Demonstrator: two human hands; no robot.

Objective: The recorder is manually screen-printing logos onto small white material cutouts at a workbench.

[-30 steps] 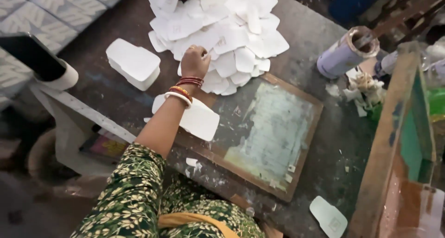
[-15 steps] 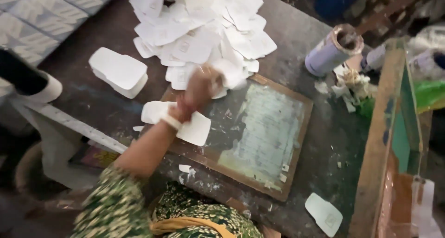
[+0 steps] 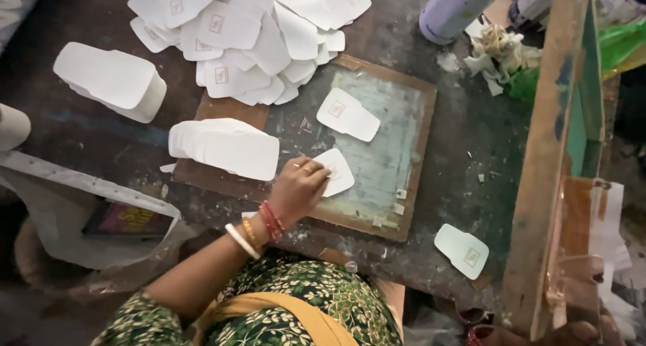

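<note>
On the wood-framed screen (image 3: pixel 377 151) near the middle of the desk (image 3: pixel 471 151) lies a small white card (image 3: pixel 336 173), and one hand (image 3: pixel 298 188) rests on its near edge. The arm reaches in from the lower left, so it looks to be the left hand, though the view does not make that certain. Its grip is loosely curled, fingers (image 3: pixel 315 171) bent down onto the card, pinching or pressing its edge rather than wrapped around it; whether the card is lifted at all cannot be told. Red, gold and white bangles (image 3: pixel 259 226) sit on the wrist. The other hand is out of sight.

A second white card (image 3: pixel 348 114), with a small printed square, lies flat on the screen just beyond the first, apart from it. Just left of the hand, a fanned stack of blank cards (image 3: pixel 225 146) overlaps the screen's left frame. Farther left sits a thicker neat stack (image 3: pixel 111 80). Beyond the screen, a loose heap of printed cards (image 3: pixel 249 36) spreads over the far desk and touches the frame. One single card (image 3: pixel 461 250) lies near the desk's front edge, to the right. A pale cylinder (image 3: pixel 454 9) lies at the far right, beside crumpled rags (image 3: pixel 498 56).
</note>
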